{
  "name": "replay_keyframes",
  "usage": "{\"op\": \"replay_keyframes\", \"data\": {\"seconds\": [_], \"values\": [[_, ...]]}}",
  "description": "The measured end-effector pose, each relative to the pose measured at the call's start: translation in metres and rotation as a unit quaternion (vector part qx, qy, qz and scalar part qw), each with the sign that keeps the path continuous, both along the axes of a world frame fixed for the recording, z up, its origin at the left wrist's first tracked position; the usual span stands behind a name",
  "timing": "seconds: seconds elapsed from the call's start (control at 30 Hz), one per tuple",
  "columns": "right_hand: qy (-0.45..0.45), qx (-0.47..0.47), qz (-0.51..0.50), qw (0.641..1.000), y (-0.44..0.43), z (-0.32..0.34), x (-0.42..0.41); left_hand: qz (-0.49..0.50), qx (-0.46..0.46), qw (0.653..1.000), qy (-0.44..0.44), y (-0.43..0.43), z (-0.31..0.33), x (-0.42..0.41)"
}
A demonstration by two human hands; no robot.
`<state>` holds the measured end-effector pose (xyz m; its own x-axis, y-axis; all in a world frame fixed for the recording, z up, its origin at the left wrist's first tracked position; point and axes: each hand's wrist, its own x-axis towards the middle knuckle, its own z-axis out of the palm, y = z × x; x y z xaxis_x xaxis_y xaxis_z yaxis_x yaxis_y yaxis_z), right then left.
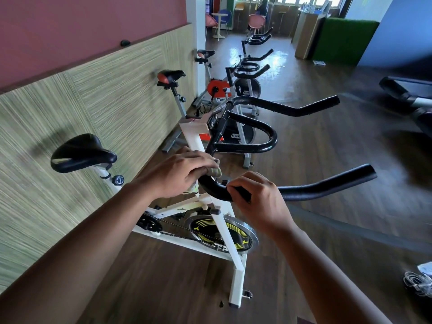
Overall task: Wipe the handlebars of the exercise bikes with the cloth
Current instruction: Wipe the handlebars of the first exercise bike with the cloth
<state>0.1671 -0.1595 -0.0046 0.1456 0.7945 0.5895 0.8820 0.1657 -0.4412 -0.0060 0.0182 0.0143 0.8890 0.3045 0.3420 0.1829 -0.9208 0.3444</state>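
Observation:
A white exercise bike (219, 220) stands right in front of me with black padded handlebars (327, 185). My left hand (177, 174) grips a greenish cloth (215, 171) and presses it on the near bend of the handlebar, where the bar meets the stem. My right hand (254, 195) curls round the same bar just to the right of the cloth. The bar's near horn runs on to the right; its far horn (304, 108) and inner loop (261, 136) lie beyond the hands.
Two more bikes (233, 90) stand in a row further along the panelled wall (93, 101), with another handlebar (257, 38) beyond. A treadmill (409, 97) is at the right. White cables (418, 281) lie on the wooden floor at lower right.

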Motion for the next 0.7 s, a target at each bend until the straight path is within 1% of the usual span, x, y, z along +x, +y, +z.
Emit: {"op": "replay_keyframes", "data": {"seconds": [0.1,0.2,0.33,0.53,0.6,0.7], "values": [[-0.004,0.001,-0.002,1.0,0.0,-0.001,0.0,0.028,-0.02,0.999,-0.021,-0.004,-0.003,0.004],[-0.006,0.006,-0.005,1.0,0.0,-0.002,-0.001,0.06,-0.01,0.996,-0.065,-0.025,-0.014,0.006],[-0.008,0.012,-0.001,1.0,0.001,-0.003,0.0,0.05,-0.004,0.994,-0.097,-0.041,-0.02,-0.003],[-0.007,-0.002,0.016,1.0,-0.003,0.001,0.007,0.059,-0.006,0.993,-0.101,-0.032,-0.019,-0.012],[-0.013,-0.003,0.007,1.0,-0.01,0.003,0.012,0.054,0.011,0.993,-0.103,-0.039,-0.018,-0.009],[-0.051,0.017,-0.026,0.998,-0.027,0.005,0.02,0.031,0.045,0.994,-0.09,-0.051,-0.013,-0.001]]}}
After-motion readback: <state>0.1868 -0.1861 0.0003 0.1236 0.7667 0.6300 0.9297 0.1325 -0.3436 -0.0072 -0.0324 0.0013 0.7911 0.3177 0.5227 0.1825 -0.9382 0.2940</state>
